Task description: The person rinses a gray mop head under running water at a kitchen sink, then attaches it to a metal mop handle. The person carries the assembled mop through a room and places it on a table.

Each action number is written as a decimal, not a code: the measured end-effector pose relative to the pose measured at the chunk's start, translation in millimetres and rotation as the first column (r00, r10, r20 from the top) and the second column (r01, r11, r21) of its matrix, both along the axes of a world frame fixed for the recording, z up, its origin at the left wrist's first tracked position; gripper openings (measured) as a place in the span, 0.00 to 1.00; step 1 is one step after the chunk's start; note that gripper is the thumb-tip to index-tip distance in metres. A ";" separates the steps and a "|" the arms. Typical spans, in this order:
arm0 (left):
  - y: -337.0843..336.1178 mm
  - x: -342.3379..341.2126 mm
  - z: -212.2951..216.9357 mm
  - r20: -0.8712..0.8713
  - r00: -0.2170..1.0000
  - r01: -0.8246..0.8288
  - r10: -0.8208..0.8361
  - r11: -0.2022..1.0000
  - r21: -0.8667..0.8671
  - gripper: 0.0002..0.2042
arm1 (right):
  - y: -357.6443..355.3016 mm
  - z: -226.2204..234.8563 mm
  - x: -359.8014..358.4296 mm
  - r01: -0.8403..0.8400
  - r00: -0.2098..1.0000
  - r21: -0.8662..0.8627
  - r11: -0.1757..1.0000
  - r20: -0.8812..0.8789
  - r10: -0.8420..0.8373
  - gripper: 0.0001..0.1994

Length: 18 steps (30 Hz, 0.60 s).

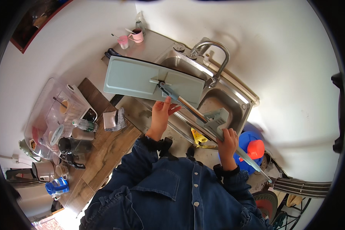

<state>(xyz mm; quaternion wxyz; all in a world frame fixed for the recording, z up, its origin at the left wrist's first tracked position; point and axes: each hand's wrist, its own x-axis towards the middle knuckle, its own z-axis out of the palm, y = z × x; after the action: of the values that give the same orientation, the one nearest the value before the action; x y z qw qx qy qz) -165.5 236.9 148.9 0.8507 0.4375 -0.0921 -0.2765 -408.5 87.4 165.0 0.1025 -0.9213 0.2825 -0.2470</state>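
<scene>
A flat mop (pixel 132 78) with a wide pale grey-green head is held up at a slant in front of the sink. Its pole, with a copper-coloured stretch, runs from the hinge down to the right. Partway along the pole sits a grey-green slotted bracket (pixel 218 119). My right hand (pixel 228 147) is wrapped around the pole just below that bracket. Just under the mop head, beside the pole's upper end, is my left hand (pixel 162 117). Its fingers are apart, and whether they touch the pole is hard to make out.
Behind the mop is a steel double sink (pixel 235 101) with a curved faucet (pixel 222 57). Pink cups (pixel 136 36) stand at the back. On the left wooden counter (pixel 107 157) are a clear plastic bin (pixel 46 111), bottles and a folded cloth (pixel 115 119). A blue bucket (pixel 244 142) stands right.
</scene>
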 end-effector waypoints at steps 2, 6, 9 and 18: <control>-8.5 0.8 -12.1 -0.106 0.994 -0.021 0.019 1.000 -0.022 0.11 | -7.2 2.0 -3.3 -0.013 0.999 0.001 1.000 -0.048 0.013 0.20; -30.4 -3.7 -38.8 -0.180 0.982 -0.054 0.058 0.998 0.025 0.13 | -33.5 -7.4 -27.5 0.038 0.989 0.085 0.996 -0.148 -0.025 0.18; -47.2 -3.5 -56.0 -0.252 0.960 -0.084 0.123 0.984 0.160 0.15 | -65.4 -20.6 -74.7 0.197 0.916 0.152 0.969 -0.381 -0.126 0.12; -108.5 -5.4 -129.3 -0.325 0.946 0.091 -0.024 0.977 0.194 0.15 | -132.4 -52.4 -152.5 0.161 0.931 0.223 0.962 -0.359 -0.073 0.17</control>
<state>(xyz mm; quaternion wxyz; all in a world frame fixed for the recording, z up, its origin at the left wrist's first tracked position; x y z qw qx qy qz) -170.9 128.3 19.6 0.7959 0.4697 0.0637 -0.3767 -561.0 -45.1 112.6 0.1504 -0.9116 0.3794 -0.0491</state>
